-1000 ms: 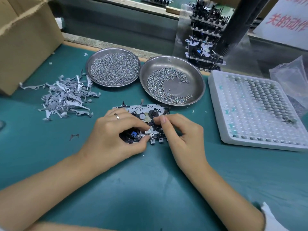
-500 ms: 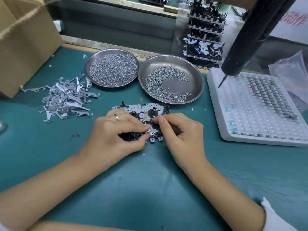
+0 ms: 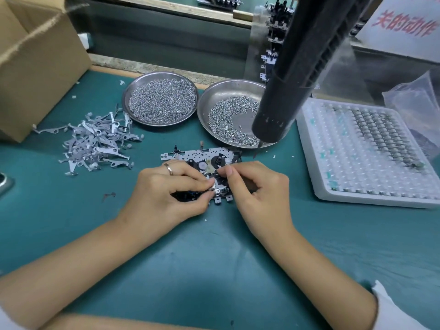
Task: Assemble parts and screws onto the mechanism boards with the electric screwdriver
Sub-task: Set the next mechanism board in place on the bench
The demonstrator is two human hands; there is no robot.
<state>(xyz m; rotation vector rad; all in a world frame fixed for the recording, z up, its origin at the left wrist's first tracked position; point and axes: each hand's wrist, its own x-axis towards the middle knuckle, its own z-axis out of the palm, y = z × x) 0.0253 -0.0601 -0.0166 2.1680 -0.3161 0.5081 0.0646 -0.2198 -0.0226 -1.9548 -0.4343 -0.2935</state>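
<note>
Board (image 3: 202, 154) flat on mat, long axis left-right, under both hands. Left hand (image 3: 166, 194) and right hand (image 3: 257, 189) pinch small part at board's near edge. Screwdriver (image 3: 283, 96) hangs unheld, just beyond right hand; right nearer.

Both hands, left hand (image 3: 164, 191) and right hand (image 3: 256, 189), are pinching a small part on the mechanism board (image 3: 202, 158); electric screwdriver (image 3: 292, 75) is hanging over the screw dish (image 3: 214, 101).
</note>
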